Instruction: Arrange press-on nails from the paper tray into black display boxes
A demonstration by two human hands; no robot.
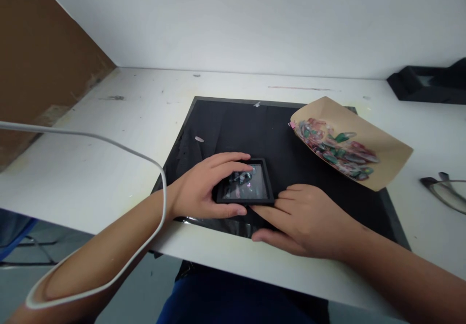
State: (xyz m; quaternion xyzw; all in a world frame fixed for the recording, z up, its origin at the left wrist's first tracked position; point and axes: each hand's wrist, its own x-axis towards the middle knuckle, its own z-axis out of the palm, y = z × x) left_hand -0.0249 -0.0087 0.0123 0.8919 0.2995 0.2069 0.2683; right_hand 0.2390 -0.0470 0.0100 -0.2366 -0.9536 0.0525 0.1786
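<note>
My left hand (pixel 204 183) holds a small black square frame (pixel 270 188), its thumb along the near edge and its fingers reaching over the far edge and inside. In the frame is a clear, shiny panel with small dark and pinkish pieces, partly covered by my fingers. My right hand (pixel 302 219) rests at the frame's near right corner. Its index fingertip touches or lies just under the near edge, the thumb is stretched apart and the other fingers are bent. Under both hands lies a black mat (pixel 243 127).
A cardboard tray (pixel 388 151) of glossy green and reddish flakes (pixel 338 151) sits on the mat's right side. Farther right are eyeglasses (pixel 447 190) and a black tape dispenser (pixel 429 83). A white cable (pixel 120 144) crosses my left forearm. One loose flake (pixel 199 139) lies on the mat.
</note>
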